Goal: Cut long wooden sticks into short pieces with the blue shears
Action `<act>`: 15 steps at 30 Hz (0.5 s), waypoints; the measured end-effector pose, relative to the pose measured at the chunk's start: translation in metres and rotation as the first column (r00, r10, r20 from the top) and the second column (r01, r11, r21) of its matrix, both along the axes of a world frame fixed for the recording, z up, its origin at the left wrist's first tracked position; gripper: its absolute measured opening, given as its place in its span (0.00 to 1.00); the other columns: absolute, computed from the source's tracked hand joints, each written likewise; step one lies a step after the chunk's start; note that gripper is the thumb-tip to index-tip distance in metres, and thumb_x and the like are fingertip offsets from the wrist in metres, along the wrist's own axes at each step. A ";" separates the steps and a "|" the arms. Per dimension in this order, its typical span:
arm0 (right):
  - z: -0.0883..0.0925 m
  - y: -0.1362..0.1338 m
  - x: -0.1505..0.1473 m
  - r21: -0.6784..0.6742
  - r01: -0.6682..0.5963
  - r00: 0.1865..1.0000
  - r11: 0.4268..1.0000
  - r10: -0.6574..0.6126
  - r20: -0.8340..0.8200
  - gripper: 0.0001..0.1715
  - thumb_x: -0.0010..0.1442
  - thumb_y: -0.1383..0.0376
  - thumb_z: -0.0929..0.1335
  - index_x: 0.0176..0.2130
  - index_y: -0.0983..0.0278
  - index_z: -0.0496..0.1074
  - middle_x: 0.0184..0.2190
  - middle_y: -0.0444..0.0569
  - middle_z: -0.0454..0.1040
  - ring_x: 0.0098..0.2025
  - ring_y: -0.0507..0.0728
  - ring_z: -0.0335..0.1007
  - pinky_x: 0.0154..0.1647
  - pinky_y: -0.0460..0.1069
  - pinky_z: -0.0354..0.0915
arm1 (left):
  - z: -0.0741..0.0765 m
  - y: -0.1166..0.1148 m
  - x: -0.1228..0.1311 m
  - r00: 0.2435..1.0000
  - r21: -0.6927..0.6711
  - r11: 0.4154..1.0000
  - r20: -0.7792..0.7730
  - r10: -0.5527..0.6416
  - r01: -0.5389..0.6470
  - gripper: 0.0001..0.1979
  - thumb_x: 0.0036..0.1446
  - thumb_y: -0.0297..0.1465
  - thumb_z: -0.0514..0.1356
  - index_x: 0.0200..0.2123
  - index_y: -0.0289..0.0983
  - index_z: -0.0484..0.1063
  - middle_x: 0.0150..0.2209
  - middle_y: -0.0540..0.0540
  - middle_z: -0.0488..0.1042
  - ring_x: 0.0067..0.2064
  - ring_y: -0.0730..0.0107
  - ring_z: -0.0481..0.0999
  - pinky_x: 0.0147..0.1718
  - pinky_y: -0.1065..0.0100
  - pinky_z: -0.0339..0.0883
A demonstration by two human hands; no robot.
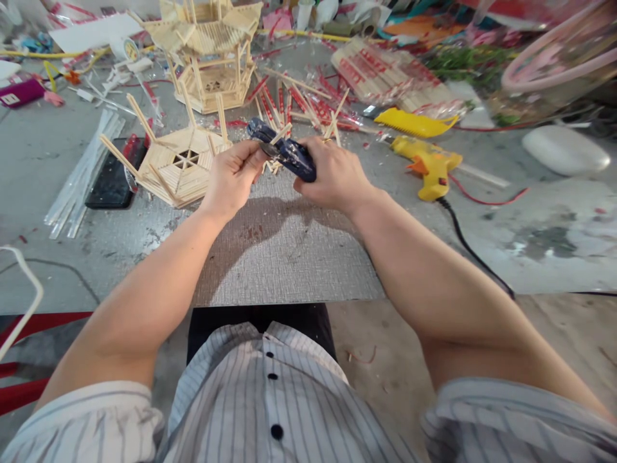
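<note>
My right hand (333, 168) is closed around a dark blue hand cutter (295, 156), its head pointing left. The fingertips of my left hand (237, 172) pinch a thin wooden stick (280, 134) at the cutter's head; the stick pokes out past the tool. Whether the blade touches the wood is hard to make out. Just left of my left hand lies a hexagonal stick-built base (164, 161) with upright posts. Short cut pieces of wood (274, 168) lie on the table beneath the cutter.
Behind stands a tiered pavilion model (212, 58) of sticks. Red-wrapped chopsticks (308, 106) lie scattered at centre. To the right are a yellow glue gun (427, 164), a yellow utility knife (409, 121) and a white computer mouse (563, 149). Clear glue sticks (84, 170) and a phone (113, 180) lie left.
</note>
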State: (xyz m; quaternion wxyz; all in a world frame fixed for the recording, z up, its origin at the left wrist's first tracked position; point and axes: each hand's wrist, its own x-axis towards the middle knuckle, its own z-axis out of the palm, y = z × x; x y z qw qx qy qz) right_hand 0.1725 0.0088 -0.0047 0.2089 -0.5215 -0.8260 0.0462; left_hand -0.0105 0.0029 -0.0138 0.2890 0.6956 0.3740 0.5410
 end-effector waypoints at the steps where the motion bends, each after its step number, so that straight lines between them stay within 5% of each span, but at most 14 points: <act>1: 0.000 0.000 0.000 0.002 0.001 1.000 1.000 -0.001 0.004 0.29 0.47 0.63 0.64 0.51 0.59 0.61 0.45 0.53 0.70 0.47 0.65 0.65 0.45 0.60 0.61 | 0.000 0.000 0.000 1.000 -0.002 1.000 0.000 0.002 -0.002 0.20 0.54 0.47 0.55 0.19 0.39 0.61 0.15 0.53 0.57 0.19 0.76 0.60 0.18 0.71 0.54; 15: 0.000 0.000 0.001 0.043 0.021 0.997 0.999 -0.024 0.078 0.25 0.50 0.61 0.63 0.49 0.60 0.61 0.41 0.53 0.70 0.43 0.64 0.66 0.41 0.58 0.63 | -0.001 -0.002 0.002 0.999 -0.083 0.996 -0.036 0.028 -0.031 0.18 0.57 0.43 0.53 0.20 0.39 0.61 0.16 0.53 0.56 0.20 0.77 0.61 0.20 0.72 0.55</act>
